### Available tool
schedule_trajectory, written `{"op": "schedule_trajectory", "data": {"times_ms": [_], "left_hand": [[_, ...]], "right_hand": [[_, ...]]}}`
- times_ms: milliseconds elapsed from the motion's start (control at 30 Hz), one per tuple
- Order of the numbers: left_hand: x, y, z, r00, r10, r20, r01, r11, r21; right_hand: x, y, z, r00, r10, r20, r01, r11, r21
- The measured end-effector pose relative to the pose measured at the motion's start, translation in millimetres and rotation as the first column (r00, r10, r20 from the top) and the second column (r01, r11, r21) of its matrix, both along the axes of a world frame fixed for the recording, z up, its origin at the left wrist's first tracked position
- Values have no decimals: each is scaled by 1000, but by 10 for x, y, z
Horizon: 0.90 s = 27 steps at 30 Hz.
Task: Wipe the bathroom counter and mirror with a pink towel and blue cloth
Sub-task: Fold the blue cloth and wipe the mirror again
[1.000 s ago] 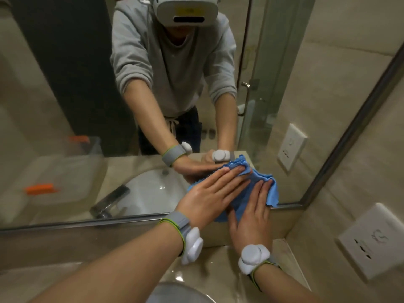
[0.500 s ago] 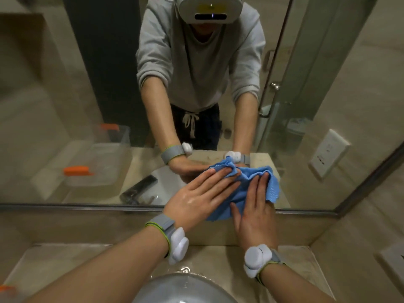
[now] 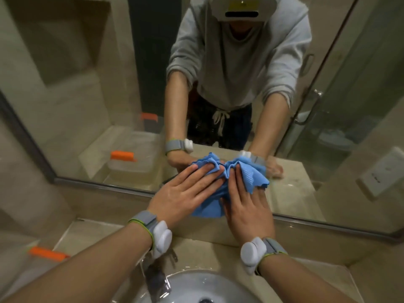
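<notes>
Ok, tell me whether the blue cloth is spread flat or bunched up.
Bunched up. The blue cloth is crumpled into ridges between the left hand and right hand, whose straight fingers press it against the mirror.

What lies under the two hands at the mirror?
The blue cloth, bunched, lies under the left hand and right hand, pressed on the mirror. Its middle and the glass behind it are covered.

blue cloth (image 3: 253, 171) (bunched), pressed against mirror (image 3: 87, 106)
</notes>
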<state>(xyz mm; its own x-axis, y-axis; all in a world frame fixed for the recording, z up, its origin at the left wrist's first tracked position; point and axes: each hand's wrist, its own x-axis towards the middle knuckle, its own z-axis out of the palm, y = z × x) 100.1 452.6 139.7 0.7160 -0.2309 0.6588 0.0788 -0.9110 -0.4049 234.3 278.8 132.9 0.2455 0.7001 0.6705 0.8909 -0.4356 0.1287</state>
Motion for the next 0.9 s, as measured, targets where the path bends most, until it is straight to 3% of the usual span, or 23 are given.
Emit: {"op": "schedule_trajectory", "data": {"times_ms": [267,900], "left_hand": [[-616,642,-152,991,123,46,-120,990,-77],[-1563,1764,-440,924,367,107,-339,916,-213]], "right_hand": [[-495,718,16,999,30,34,-27,996,-87],[-1584,2144,105,987,128,94,-116,986,-122]]}}
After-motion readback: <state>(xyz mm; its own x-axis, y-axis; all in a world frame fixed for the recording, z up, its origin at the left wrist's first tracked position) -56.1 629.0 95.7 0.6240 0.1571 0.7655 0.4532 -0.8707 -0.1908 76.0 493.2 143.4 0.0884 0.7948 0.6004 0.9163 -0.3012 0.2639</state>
